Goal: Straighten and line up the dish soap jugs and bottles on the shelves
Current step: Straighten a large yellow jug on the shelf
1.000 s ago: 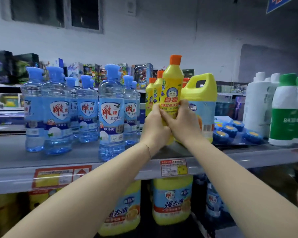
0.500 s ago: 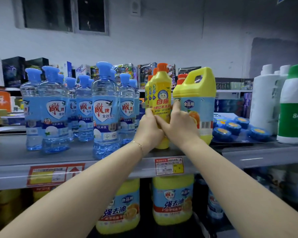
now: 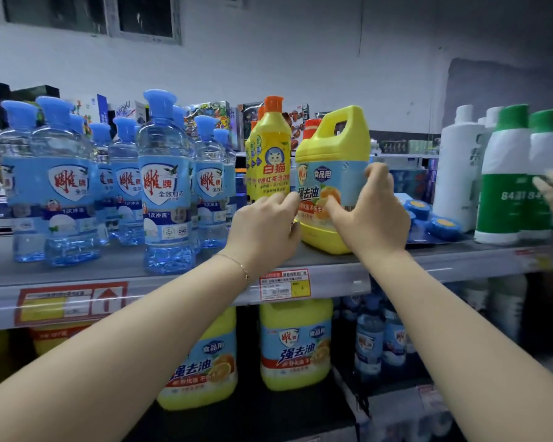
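I find the yellow jug (image 3: 332, 154) upright on the grey metal shelf (image 3: 173, 282), near its front edge. It stands just beside a slim yellow bottle (image 3: 270, 154) with a ribbed orange cap. The jug is glossy moulded plastic, squared, with a handle opening through its top and a blue label. The right hand (image 3: 367, 215) is clamped on its right side, thumb across the label. The left hand (image 3: 265, 228) curls against its lower left edge. To the left stand clear blue-capped bottles (image 3: 165, 186), ridged at the base. White green-capped bottles (image 3: 505, 173) stand well to the right. A pale painted wall (image 3: 300, 59) rises behind.
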